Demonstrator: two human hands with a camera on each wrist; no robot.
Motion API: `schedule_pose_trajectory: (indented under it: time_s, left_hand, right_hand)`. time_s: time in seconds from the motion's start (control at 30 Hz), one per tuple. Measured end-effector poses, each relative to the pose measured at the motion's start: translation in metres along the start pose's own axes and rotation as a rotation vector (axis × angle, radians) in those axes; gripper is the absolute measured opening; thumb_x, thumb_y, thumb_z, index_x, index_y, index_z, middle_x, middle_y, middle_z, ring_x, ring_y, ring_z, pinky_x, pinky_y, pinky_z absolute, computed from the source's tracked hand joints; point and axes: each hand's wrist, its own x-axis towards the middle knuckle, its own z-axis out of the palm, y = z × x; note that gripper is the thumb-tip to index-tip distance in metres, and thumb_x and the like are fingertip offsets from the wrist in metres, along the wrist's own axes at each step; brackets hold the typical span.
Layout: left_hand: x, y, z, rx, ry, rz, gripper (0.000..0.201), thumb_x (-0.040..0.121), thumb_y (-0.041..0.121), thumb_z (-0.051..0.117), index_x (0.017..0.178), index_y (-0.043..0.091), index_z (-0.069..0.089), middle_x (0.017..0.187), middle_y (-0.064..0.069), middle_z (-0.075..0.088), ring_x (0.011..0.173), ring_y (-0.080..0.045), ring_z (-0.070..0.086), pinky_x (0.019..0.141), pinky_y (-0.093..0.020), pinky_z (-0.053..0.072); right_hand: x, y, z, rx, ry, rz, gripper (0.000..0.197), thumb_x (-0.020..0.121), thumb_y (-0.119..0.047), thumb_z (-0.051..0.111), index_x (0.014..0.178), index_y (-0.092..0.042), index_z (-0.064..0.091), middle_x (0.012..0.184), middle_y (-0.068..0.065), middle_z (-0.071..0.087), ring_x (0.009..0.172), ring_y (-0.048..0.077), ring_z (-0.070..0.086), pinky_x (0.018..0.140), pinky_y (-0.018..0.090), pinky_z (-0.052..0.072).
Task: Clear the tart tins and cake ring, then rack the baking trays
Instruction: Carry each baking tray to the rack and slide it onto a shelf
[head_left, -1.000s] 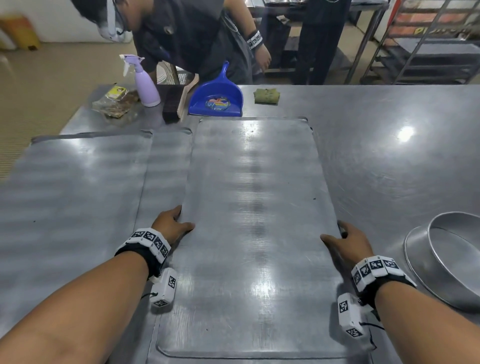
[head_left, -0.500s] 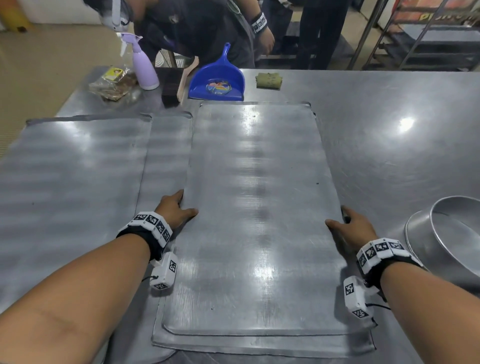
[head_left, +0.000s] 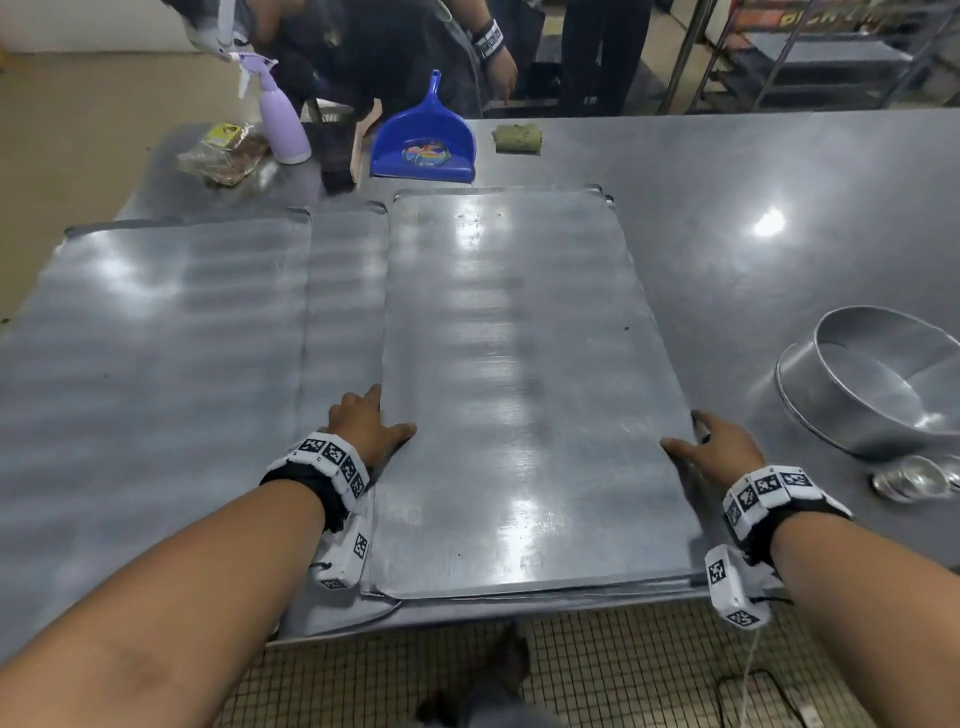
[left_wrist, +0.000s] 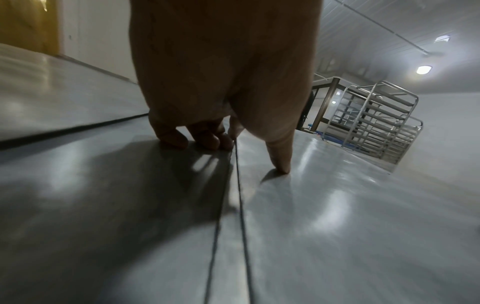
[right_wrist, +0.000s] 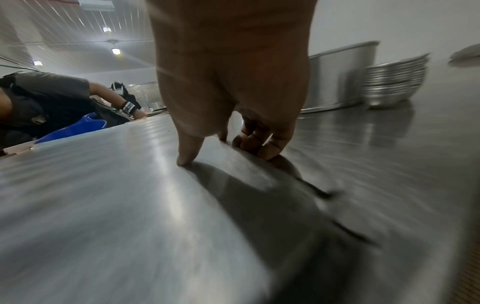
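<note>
The head view looks steeply down from above the near edge of the bench (head_left: 779, 171), facing across it. Each wrist view sits low, just behind its hand, skimming the metal. All three share the top tray (head_left: 519, 389), which fills the frame centre.

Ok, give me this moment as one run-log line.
phase: racking trays | left hand: grips left edge of top baking tray | right hand: grips right edge | cake ring: aside on table

Overhead lamp glare on the steel table (head_left: 779, 171); blurred, edge-warped, shadowy wrist views.
</note>
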Motion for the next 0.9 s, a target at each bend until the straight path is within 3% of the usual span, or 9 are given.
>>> schedule_pose_trajectory:
  time_s: [0.4, 0.5, 0.67, 0.8, 0.9]
  left_hand:
    - [-0.065, -0.029, 0.028, 0.004, -0.026, 0.037, 0.083, 0.075, 0.067, 0.067, 0.141, 0.025, 0.043, 0.135, -0.010, 0.046, 0.128, -0.035, 0.045, 0.102, -0.050, 0.047]
    - [-0.076, -0.037, 0.032, -0.016, -0.017, 0.050, 0.080, 0.072, 0.065, 0.070, 0.134, 0.019, 0.049, 0.132, -0.011, 0.047, 0.122, -0.035, 0.050, 0.099, -0.050, 0.049]
    - [-0.093, -0.048, 0.041, -0.118, 0.020, 0.047, 0.081, 0.062, 0.067, 0.070, 0.127, 0.021, 0.058, 0.127, -0.009, 0.051, 0.110, -0.035, 0.059, 0.097, -0.050, 0.053]
    - [-0.095, -0.057, 0.050, -0.194, 0.037, 0.029, 0.082, 0.047, 0.074, 0.064, 0.112, 0.025, 0.065, 0.116, -0.005, 0.063, 0.096, -0.028, 0.067, 0.088, -0.046, 0.058]
    - [-0.097, -0.066, 0.062, -0.217, 0.055, 0.017, 0.079, 0.048, 0.074, 0.066, 0.113, 0.028, 0.066, 0.115, -0.002, 0.066, 0.096, -0.026, 0.068, 0.088, -0.046, 0.058]
  right_hand:
    - [-0.100, 0.045, 0.017, -0.027, 0.046, 0.086, 0.059, 0.085, -0.034, 0.078, 0.133, -0.005, 0.059, 0.132, 0.021, 0.063, 0.122, 0.040, 0.057, 0.103, 0.047, 0.045]
    - [-0.113, 0.046, 0.022, 0.003, 0.055, 0.106, 0.063, 0.085, -0.033, 0.078, 0.137, -0.004, 0.056, 0.136, 0.020, 0.060, 0.127, 0.039, 0.054, 0.106, 0.046, 0.042]
    - [-0.123, 0.046, 0.030, -0.012, 0.054, 0.103, 0.073, 0.084, -0.046, 0.075, 0.143, -0.009, 0.050, 0.140, 0.017, 0.057, 0.128, 0.037, 0.053, 0.106, 0.047, 0.044]
    - [-0.127, 0.047, 0.029, -0.013, 0.056, 0.091, 0.070, 0.086, -0.043, 0.074, 0.143, -0.008, 0.050, 0.141, 0.016, 0.057, 0.128, 0.037, 0.054, 0.106, 0.047, 0.043]
    - [-0.128, 0.055, 0.027, 0.023, 0.037, 0.053, 0.071, 0.087, -0.040, 0.074, 0.144, -0.007, 0.049, 0.143, 0.016, 0.056, 0.129, 0.036, 0.053, 0.109, 0.050, 0.042]
